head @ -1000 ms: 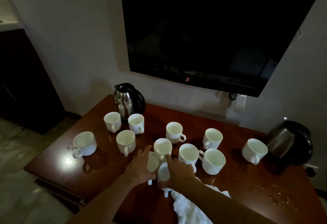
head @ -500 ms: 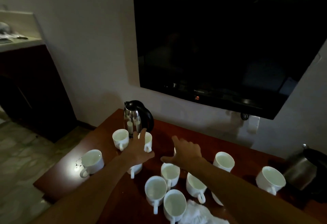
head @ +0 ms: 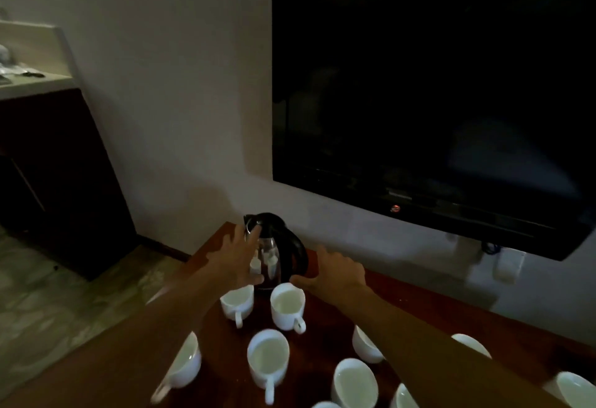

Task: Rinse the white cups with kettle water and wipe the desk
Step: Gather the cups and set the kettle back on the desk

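Both hands have advanced to the kettle (head: 277,253) at frame centre. Left hand (head: 237,261) fingers spread against its body; right hand (head: 335,274) fingers spread beside its handle, above white cups (head: 287,307) on the counter (head: 325,336)

Steel-and-black kettle (head: 277,253) upright at desk (head: 325,336) back; white cups (head: 287,306) upright before it.
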The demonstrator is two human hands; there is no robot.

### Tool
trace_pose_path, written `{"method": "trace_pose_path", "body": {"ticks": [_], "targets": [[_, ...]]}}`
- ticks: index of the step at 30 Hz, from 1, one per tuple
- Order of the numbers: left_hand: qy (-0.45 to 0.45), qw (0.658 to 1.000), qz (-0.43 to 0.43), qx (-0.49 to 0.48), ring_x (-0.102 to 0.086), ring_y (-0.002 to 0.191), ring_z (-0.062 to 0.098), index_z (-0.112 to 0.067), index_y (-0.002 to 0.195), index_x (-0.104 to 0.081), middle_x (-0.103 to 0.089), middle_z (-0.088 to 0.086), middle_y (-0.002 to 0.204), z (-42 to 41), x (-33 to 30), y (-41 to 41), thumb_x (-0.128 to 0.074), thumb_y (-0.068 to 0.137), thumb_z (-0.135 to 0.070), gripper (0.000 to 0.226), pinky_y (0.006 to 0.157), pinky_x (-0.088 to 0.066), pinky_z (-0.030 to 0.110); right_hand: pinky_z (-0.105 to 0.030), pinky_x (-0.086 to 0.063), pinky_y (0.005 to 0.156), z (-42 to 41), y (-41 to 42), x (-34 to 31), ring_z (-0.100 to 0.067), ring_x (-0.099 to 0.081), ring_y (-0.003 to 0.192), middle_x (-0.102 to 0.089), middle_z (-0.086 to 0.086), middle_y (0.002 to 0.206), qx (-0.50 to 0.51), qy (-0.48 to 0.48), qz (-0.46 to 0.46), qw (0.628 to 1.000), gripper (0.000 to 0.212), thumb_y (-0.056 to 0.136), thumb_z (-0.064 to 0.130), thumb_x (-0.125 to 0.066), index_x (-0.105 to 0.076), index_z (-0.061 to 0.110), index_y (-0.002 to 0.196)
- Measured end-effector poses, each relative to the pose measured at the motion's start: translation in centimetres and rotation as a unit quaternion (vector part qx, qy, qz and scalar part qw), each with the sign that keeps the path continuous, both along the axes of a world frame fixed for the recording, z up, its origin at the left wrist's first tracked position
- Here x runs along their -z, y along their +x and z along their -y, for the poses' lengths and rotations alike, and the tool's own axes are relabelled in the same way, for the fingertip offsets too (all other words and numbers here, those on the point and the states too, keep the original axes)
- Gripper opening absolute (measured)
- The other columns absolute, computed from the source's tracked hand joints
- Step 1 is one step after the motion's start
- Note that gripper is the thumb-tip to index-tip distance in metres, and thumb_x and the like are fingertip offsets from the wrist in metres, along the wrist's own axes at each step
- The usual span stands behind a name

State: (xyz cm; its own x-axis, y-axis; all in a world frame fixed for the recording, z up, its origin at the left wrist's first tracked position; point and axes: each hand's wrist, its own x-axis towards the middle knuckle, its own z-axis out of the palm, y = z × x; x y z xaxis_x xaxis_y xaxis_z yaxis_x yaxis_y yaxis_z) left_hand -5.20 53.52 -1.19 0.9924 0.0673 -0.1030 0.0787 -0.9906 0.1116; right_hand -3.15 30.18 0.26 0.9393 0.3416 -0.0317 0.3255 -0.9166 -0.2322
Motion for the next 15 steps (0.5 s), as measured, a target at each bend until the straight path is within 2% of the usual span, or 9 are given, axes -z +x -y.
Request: {"method": "trace_pose_path", "body": {"ticks": [5,8,12,15], "targets": [[0.024,0.998,-0.007,0.052,-0.026,0.143,0.043,-0.027,0.16,0.005,-0.002,0.016,0.164,-3.3,-0.6,6.4,-0.074,0.083,-0.054,0.114,0.108,-0.04,0.057,-0.037,-0.05,0.085,-5.0,4.2,1.0,-0.027,-0.062,0.114,-0.062,-0.004,0.13,0.047,-0.005,-0.014,0.999,0.088,0.076,0.084,-0.057,-0.042,0.025,0.14],[0.008,0.996,-0.021,0.086,-0.019,0.147,0.042,-0.028,0.159,0.006,0.005,0.015,0.165,-4.4,-0.4,9.6,-0.077,0.082,-0.051,0.115,0.112,-0.036,0.057,-0.04,-0.053,0.089,-7.1,6.5,1.6,-0.027,-0.062,0.115,-0.062,-0.004,0.131,0.068,-0.013,-0.025,0.997,0.089,0.075,0.084,-0.057,-0.044,0.024,0.139],[-0.018,0.988,-0.052,0.147,-0.014,0.149,0.041,-0.03,0.159,0.002,0.001,0.013,0.163,-5.5,0.2,13.1,-0.084,0.072,-0.053,0.124,0.115,-0.036,0.054,-0.041,-0.051,0.092,-8.8,9.1,2.3,-0.028,-0.061,0.118,-0.06,-0.005,0.133,0.083,-0.027,-0.043,0.995,0.091,0.077,0.082,-0.058,-0.04,0.024,0.144],[-0.039,0.976,-0.086,0.194,-0.011,0.15,0.039,-0.032,0.159,0.001,0.001,0.01,0.164,-6.0,1.1,14.6,-0.087,0.067,-0.055,0.129,0.117,-0.033,0.053,-0.039,-0.052,0.09,-9.3,10.3,2.9,-0.026,-0.062,0.115,-0.062,-0.004,0.131,0.081,-0.043,-0.07,0.993,0.084,0.079,0.077,-0.062,-0.043,0.026,0.142]]}}
